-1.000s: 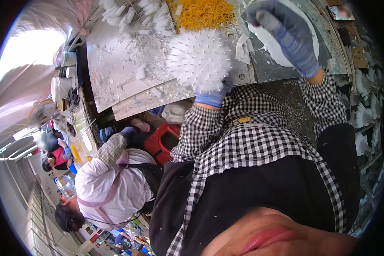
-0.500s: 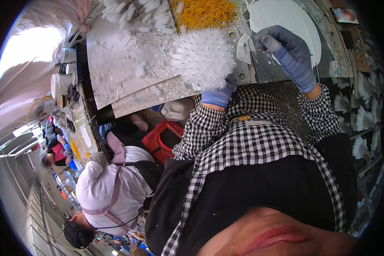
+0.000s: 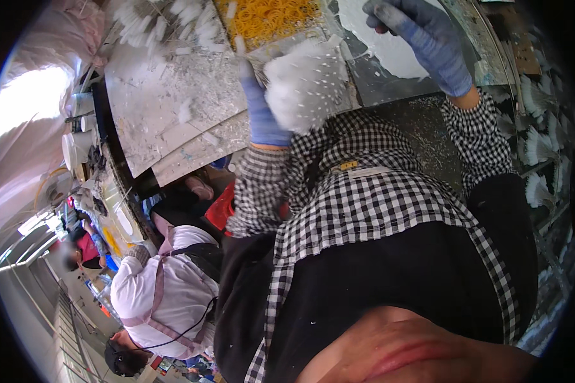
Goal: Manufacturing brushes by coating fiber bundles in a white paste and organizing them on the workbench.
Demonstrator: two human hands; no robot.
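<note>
A round white spiky ball (image 3: 303,86) of fluffy fibre with rows of small pale tips is tilted above the near edge of the work board. My left hand (image 3: 265,112), in a blue knit glove, holds it; its thumb stands up along the ball's left side and its other fingers are hidden behind the ball. My right hand (image 3: 431,48), gloved the same way, hovers over a puddle of white paste (image 3: 390,48). Its fingertips are pinched together near the top edge; whatever they hold is too small to make out.
Yellow rubber-band-like rings (image 3: 271,22) lie at the back, beside loose white fibre tufts (image 3: 185,22). A scuffed grey board (image 3: 172,96) covers the left of the table. White fan-shaped tufts (image 3: 536,147) hang at far right. A co-worker in white (image 3: 166,284) sits at left, near a red stool (image 3: 222,207).
My left hand has moved left and turned, tilting the spiky ball so its thumb shows. My right hand has moved up and away, further over the paste. The head view has shifted slightly.
</note>
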